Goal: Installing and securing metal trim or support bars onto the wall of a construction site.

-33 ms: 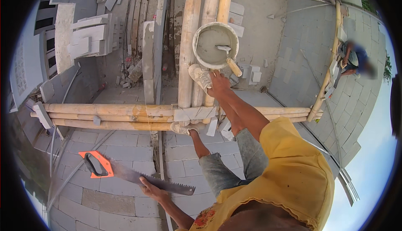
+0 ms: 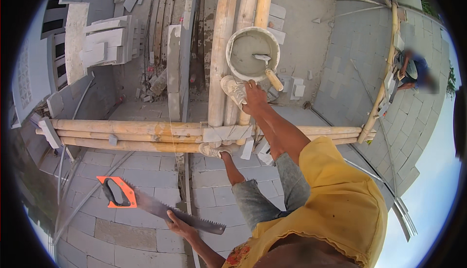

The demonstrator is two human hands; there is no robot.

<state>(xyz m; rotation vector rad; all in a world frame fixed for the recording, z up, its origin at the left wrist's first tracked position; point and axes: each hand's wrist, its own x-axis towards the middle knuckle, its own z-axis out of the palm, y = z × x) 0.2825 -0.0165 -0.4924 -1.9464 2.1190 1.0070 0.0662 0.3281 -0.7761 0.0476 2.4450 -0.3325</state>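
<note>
My left hand (image 2: 181, 225) is closed round the toothed blade of a handsaw (image 2: 182, 213). Its orange and black handle points away to the left, above the grey block wall. My right hand (image 2: 255, 94) reaches down beside my right shoe (image 2: 234, 90), its fingers curled at the near side of a bucket (image 2: 228, 56). What those fingers grip is hidden. Grey wet mortar (image 2: 245, 49) fills part of the bucket. A trowel (image 2: 273, 79) rests in it, the wooden handle leaning over the rim near my right hand. The bucket stands on bamboo poles.
Bamboo poles (image 2: 126, 127) run across and away from me, with a flat block (image 2: 226, 133) where they meet. My left shoe (image 2: 212, 150) is by that block. Stacked blocks (image 2: 108, 42) stand far left. Another person (image 2: 411, 68) works at far right. A taut string (image 2: 170, 98) hangs left.
The saw has shifted slightly right, its handle tipping a little lower. My left hand still grips the blade. The right hand is nearly unmoved.
</note>
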